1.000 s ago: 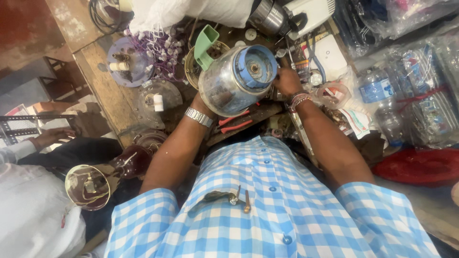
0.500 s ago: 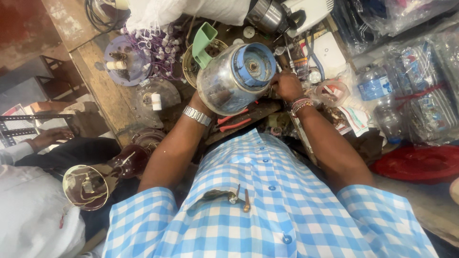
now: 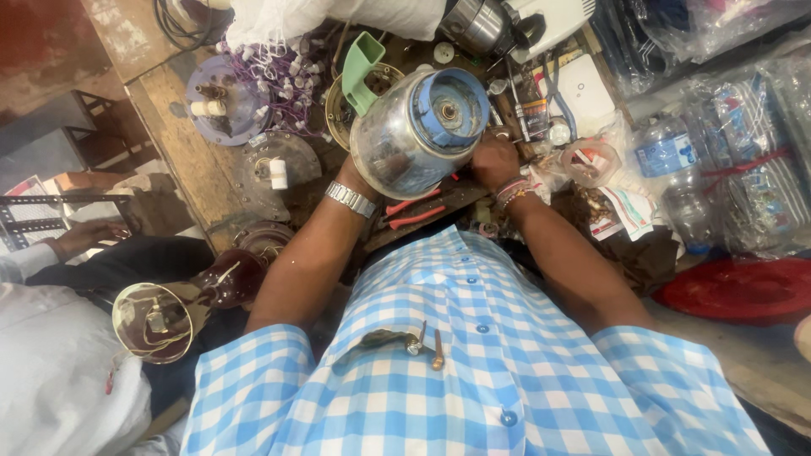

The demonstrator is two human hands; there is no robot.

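Head view, left hand grip closed on steel jar, right hand grip unclear, pliers beneath.

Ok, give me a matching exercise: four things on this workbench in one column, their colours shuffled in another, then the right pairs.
Things:
1. Steel jar base
2. Plier handles
3. Handle beside the jar
4. Wristwatch

Colours:
A. green
B. silver
C. blue
D. red

Pairs: 1-C, 2-D, 3-A, 4-B

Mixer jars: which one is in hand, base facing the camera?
The steel jar with the blue base, propped by the left hand. The other steel jar lies untouched at the bench's far edge.
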